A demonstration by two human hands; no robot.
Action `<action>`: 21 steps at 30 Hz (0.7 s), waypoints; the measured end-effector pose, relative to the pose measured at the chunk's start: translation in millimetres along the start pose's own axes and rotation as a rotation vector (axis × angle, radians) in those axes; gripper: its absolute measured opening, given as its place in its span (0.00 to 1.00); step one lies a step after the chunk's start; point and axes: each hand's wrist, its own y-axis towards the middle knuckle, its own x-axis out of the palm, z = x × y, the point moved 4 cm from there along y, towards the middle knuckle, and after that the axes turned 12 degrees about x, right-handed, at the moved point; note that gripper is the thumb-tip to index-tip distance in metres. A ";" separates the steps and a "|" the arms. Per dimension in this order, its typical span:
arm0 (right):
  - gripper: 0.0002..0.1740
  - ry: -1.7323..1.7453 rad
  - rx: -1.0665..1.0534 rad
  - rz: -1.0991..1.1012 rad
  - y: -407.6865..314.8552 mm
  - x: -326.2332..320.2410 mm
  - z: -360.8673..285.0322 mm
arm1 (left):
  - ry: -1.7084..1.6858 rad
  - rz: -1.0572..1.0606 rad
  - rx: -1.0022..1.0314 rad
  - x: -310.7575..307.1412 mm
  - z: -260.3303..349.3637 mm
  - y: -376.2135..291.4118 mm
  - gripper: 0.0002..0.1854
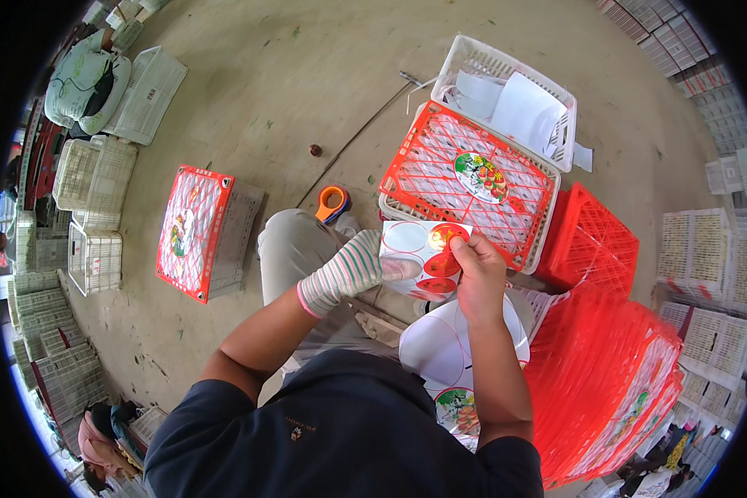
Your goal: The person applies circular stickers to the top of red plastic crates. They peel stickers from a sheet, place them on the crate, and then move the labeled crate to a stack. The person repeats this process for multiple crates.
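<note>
My left hand (360,261), in a striped knit glove with bare fingertips, holds a sheet of round stickers (406,236) from its left side. Some circles on the sheet are blank backing; red and gold stickers (441,264) line its right side. My bare right hand (482,280) pinches the sheet's upper right edge, thumb on the top red sticker. Just beyond the sheet lies a crate with a red lattice lid (423,149), which carries an oval fruit label (481,178). Larger round-label sheets (432,342) rest by my lap, partly hidden by my right forearm.
A white basket (504,53) holding papers stands behind the lidded crate. Red lids (588,380) are stacked at my right, near a red crate (597,239). Another red-lidded crate (215,233), an orange-and-blue tape roll (332,203) and a thin rod (355,140) are on the floor. People work at the edges.
</note>
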 end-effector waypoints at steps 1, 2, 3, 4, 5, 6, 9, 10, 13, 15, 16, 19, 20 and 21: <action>0.10 -0.005 0.009 0.012 -0.3 2.3 1.5 | 0.045 -0.016 -0.028 -1.2 -4.4 -0.7 0.30; 0.16 -0.046 -0.026 -0.050 3.6 0.3 5.1 | 0.058 -0.004 -0.017 -2.2 -8.5 -2.1 0.28; 0.19 -0.206 -0.140 0.030 1.2 1.8 2.1 | 0.068 -0.007 -0.053 -5.3 -15.0 -3.4 0.27; 0.22 -0.367 -0.254 0.109 -3.7 6.6 -2.2 | 0.077 -0.011 -0.090 -9.6 -20.8 -4.3 0.27; 0.24 -0.529 -0.368 0.189 -9.0 11.1 -8.1 | 0.087 -0.015 -0.126 -11.8 -24.5 -5.7 0.26; 0.24 -0.948 -0.707 0.234 -17.5 17.1 -23.7 | 0.088 0.016 -0.150 -7.6 -10.4 -9.0 0.26; 0.19 -1.035 -0.747 -0.087 -22.6 16.1 -29.5 | 0.096 0.062 -0.122 -0.4 7.1 -9.7 0.21; 0.14 -1.027 -0.682 -0.085 -20.8 16.1 -28.4 | 0.071 0.064 -0.084 0.9 4.9 -9.7 0.21; 0.13 -1.098 -0.806 -0.170 -18.3 18.4 -29.7 | 0.077 0.033 -0.049 1.9 -3.2 -9.0 0.19; 0.09 -1.077 -0.791 -0.157 -19.2 20.5 -29.5 | 0.194 -0.036 -0.133 -1.3 -3.3 -7.8 0.17; 0.08 -1.053 -0.738 -0.151 -19.8 19.3 -27.5 | 0.215 -0.042 -0.154 -0.3 -1.3 -7.8 0.15; 0.06 -0.999 -0.672 -0.136 -18.5 17.8 -21.9 | 0.095 -0.007 -0.034 0.2 -14.7 -7.6 0.14; 0.05 -0.984 -0.666 -0.131 -18.0 18.0 -20.4 | 0.114 -0.028 -0.033 -0.9 -15.4 -7.7 0.14; 0.05 -0.969 -0.607 -0.120 -17.9 18.2 -19.3 | 0.131 -0.049 -0.034 -1.7 -13.4 -7.2 0.15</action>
